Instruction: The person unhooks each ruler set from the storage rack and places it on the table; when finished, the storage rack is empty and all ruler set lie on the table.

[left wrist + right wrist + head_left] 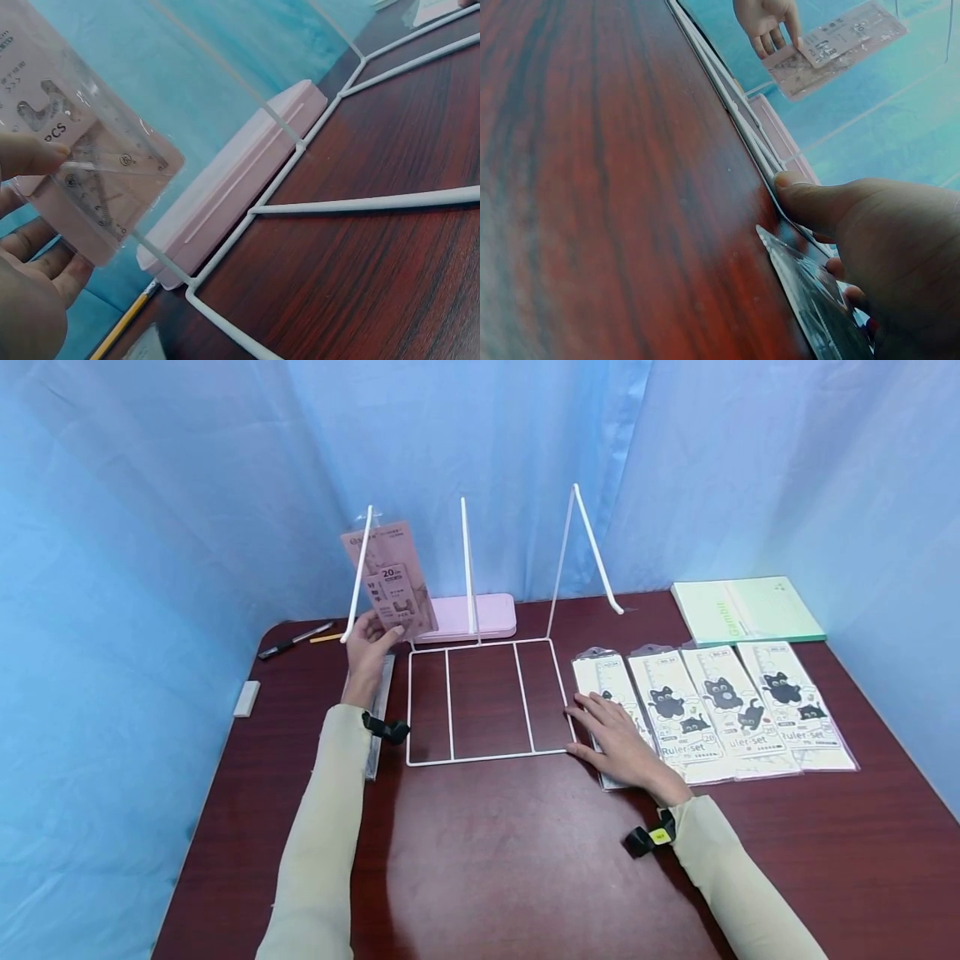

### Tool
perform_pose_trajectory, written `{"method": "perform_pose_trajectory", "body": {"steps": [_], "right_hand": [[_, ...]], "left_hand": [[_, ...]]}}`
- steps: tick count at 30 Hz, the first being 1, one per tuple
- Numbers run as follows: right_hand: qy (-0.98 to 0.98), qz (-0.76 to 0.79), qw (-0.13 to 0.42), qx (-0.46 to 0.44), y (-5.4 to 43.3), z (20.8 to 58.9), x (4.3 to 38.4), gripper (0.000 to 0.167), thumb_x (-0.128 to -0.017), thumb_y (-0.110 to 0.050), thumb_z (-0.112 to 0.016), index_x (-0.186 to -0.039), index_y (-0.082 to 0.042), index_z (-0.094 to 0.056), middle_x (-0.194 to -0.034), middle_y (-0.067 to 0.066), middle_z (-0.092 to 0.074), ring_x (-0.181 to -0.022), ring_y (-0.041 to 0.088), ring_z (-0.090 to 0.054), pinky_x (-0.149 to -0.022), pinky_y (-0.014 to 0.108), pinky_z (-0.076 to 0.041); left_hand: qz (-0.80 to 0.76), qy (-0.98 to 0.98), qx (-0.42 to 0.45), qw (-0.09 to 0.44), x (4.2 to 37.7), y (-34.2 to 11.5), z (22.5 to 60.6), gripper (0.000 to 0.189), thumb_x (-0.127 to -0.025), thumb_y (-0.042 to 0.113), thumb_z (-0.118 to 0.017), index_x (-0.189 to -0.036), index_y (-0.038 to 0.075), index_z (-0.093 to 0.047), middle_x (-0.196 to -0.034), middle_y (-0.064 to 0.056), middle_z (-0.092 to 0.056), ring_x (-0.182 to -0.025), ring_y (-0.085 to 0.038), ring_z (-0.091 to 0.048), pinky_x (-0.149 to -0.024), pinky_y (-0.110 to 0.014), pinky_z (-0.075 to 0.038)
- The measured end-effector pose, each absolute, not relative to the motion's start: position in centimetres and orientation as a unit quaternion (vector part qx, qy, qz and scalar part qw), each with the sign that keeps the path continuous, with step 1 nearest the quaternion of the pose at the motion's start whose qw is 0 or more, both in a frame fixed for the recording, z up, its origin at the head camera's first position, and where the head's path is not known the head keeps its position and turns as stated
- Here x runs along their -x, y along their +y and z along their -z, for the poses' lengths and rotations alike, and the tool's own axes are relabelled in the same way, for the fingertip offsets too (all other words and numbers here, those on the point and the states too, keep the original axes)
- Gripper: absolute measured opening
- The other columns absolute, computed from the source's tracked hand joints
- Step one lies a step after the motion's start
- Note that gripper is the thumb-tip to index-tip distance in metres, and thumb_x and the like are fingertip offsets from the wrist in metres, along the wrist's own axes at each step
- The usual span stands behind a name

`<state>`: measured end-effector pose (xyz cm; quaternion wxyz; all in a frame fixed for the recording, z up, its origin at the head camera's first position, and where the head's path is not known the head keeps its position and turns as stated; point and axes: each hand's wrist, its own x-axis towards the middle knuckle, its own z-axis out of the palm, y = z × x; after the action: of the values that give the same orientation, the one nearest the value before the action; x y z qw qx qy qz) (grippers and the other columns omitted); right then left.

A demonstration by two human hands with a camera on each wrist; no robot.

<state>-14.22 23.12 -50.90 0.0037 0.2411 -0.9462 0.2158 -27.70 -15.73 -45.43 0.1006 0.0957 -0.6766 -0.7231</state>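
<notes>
My left hand (369, 647) pinches the lower edge of a pink ruler-set pack (401, 581), thumb in front and fingers behind. The pack stands tilted behind the left prong of a white wire rack (487, 760), its clear top tab by the prong's upper bend. Through its plastic, the left wrist view shows clear rulers and a set square (97, 180). My right hand (618, 739) rests at the right side of the rack's base, thumb touching the wire near the front corner. Beneath that hand lies a white cat-print ruler-set pack (603, 677), partly covered.
More cat-print packs (682, 710) lie in a row at right, before green-edged notebooks (750, 610). A pink case (487, 614) sits behind the rack. At left are a pen (292, 641), a pencil (324, 638), a white eraser (246, 699) and a flat clear pack (381, 702).
</notes>
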Motion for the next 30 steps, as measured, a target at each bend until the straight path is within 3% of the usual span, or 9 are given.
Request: {"method": "perform_pose_trajectory", "body": {"steps": [15,20,30], "right_hand": [[-0.945,-0.217,0.008,-0.243,23.0,50.9,14.3,0.063,-0.095,-0.031,-0.068,-0.149,-0.005,-0.047,-0.160,0.022,-0.036,-0.150,0.045,-0.027,-0.121,0.062,-0.019],[-0.945,-0.217,0.012,-0.245,23.1,50.8,14.3,0.063,-0.094,-0.030,-0.068,-0.148,-0.005,-0.048,-0.159,0.022,-0.037,-0.150,0.045,-0.028,-0.121,0.062,-0.020],[-0.946,-0.215,0.007,-0.244,23.2,50.9,14.3,0.063,-0.095,-0.031,-0.068,-0.149,-0.006,-0.047,-0.160,0.021,-0.036,-0.150,0.045,-0.027,-0.121,0.062,-0.019]], "left_hand": [[0.716,-0.677,-0.099,0.137,27.8,-15.2,45.5,0.032,-0.091,0.000,-0.068,-0.122,-0.006,-0.064,-0.095,0.005,-0.066,-0.086,-0.002,-0.064,-0.078,-0.017,-0.053],[0.717,-0.674,-0.111,0.139,27.6,-15.4,45.6,0.023,-0.092,0.001,-0.067,-0.115,-0.003,-0.066,-0.094,0.004,-0.068,-0.085,-0.003,-0.063,-0.077,-0.017,-0.053],[0.709,-0.683,-0.088,0.153,26.8,-15.8,46.1,0.019,-0.093,-0.001,-0.066,-0.111,-0.006,-0.066,-0.083,0.013,-0.065,-0.080,-0.002,-0.061,-0.072,-0.016,-0.050]]}}
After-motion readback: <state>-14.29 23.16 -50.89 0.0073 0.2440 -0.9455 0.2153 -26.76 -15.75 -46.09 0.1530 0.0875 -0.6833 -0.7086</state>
